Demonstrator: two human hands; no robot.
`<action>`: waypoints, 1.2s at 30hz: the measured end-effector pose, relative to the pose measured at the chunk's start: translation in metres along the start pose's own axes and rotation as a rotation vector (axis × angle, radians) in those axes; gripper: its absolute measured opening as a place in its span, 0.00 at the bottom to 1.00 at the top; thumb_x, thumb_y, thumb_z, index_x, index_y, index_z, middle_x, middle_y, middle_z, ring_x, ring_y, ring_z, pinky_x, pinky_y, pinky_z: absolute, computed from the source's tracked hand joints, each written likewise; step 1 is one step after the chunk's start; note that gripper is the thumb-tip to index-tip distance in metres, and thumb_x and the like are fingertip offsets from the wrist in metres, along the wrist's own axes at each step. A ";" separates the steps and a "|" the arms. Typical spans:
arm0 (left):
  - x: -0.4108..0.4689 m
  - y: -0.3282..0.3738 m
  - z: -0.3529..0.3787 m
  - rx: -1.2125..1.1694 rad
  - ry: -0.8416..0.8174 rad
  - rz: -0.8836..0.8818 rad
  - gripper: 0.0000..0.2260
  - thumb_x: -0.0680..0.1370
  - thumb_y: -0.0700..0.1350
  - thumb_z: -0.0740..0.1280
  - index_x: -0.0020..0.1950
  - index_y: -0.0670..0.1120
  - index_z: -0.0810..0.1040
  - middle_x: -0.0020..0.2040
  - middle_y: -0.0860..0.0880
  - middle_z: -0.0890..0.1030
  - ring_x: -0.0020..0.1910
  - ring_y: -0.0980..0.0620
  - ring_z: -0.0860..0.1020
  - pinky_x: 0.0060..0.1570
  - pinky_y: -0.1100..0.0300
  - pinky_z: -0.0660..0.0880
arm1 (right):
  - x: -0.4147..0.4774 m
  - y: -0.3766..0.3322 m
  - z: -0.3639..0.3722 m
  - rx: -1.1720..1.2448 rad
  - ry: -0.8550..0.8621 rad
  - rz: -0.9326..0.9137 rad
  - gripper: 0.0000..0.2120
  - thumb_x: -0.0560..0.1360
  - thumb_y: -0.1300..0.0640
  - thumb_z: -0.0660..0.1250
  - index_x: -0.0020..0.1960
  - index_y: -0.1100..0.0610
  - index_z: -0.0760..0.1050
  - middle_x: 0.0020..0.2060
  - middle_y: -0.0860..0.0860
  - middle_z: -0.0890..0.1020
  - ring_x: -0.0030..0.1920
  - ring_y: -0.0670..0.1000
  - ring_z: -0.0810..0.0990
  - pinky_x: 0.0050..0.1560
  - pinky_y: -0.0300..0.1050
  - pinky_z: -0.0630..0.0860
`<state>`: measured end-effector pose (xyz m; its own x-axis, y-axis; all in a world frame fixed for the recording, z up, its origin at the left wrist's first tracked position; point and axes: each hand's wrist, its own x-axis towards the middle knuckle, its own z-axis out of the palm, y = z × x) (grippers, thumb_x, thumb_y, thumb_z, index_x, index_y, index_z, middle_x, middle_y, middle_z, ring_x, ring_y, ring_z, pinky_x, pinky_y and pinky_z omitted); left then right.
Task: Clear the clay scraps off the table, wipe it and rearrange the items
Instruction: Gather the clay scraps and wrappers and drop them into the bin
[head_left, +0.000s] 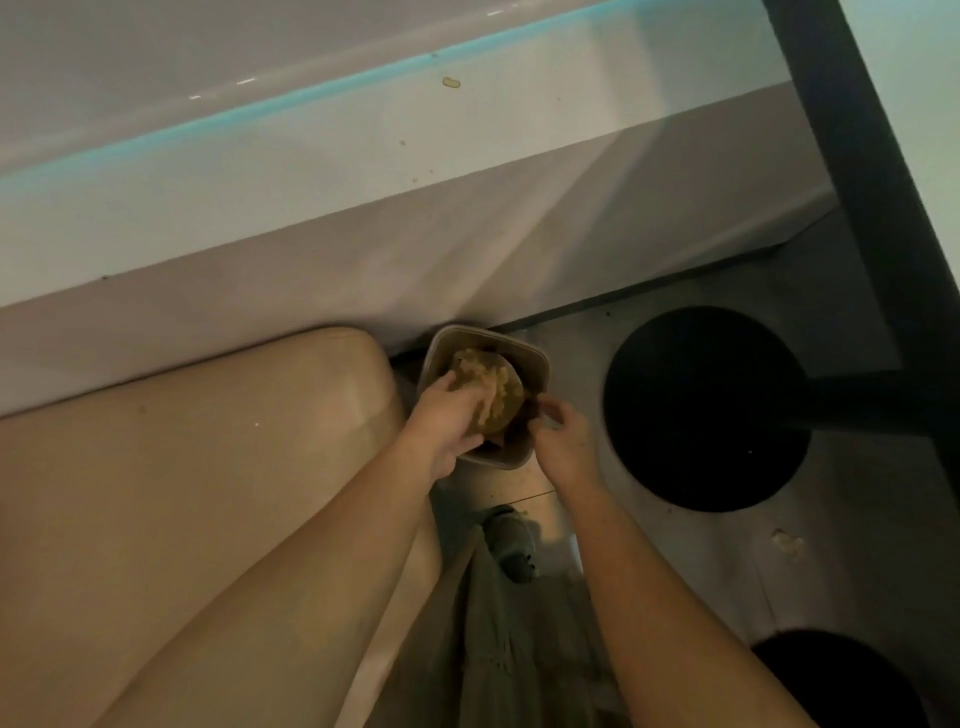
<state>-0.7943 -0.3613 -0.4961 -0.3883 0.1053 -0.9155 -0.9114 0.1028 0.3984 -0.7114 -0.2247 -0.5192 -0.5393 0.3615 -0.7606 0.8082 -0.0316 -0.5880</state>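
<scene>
A round brown board (506, 410) is tilted over a square clear tub (537, 361) that stands on the floor. Yellowish clay scraps (480, 371) lie piled on the board. My left hand (444, 421) rests its fingers on the scraps, thumb spread out below. My right hand (563, 441) pinches the board's right edge with curled fingers. Above, the white table (311, 171) carries one larger clay scrap (451, 82) and a few small crumbs.
A tan cushioned seat (182, 467) fills the left, close against the tub. Two black round bases (706, 410) stand on the grey floor at right, with a dark post (857, 156) above. A clay scrap (787, 540) lies on the floor. My foot (511, 545) is below the tub.
</scene>
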 end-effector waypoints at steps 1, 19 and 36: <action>0.001 -0.002 -0.001 0.012 0.013 -0.010 0.35 0.80 0.46 0.72 0.82 0.55 0.58 0.74 0.48 0.72 0.69 0.46 0.73 0.59 0.49 0.76 | -0.004 -0.002 -0.001 0.008 0.011 -0.009 0.17 0.82 0.62 0.63 0.69 0.51 0.73 0.54 0.41 0.74 0.42 0.35 0.73 0.34 0.29 0.71; -0.241 0.030 0.008 0.237 0.005 0.381 0.18 0.80 0.53 0.71 0.69 0.65 0.77 0.70 0.58 0.77 0.70 0.56 0.75 0.73 0.50 0.71 | -0.235 -0.130 -0.088 -0.148 -0.017 -0.466 0.17 0.81 0.62 0.65 0.68 0.50 0.76 0.64 0.45 0.77 0.63 0.41 0.77 0.59 0.28 0.73; -0.435 -0.002 0.171 0.801 -0.399 0.550 0.17 0.82 0.49 0.69 0.70 0.60 0.77 0.64 0.61 0.80 0.62 0.59 0.78 0.71 0.50 0.73 | -0.429 -0.062 -0.305 0.036 0.585 -0.431 0.15 0.78 0.65 0.64 0.59 0.49 0.79 0.61 0.47 0.78 0.57 0.46 0.79 0.52 0.31 0.75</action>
<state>-0.6000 -0.2380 -0.0892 -0.5158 0.6395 -0.5701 -0.2103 0.5506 0.8078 -0.4578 -0.0936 -0.0721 -0.5853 0.7873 -0.1938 0.5387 0.1989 -0.8187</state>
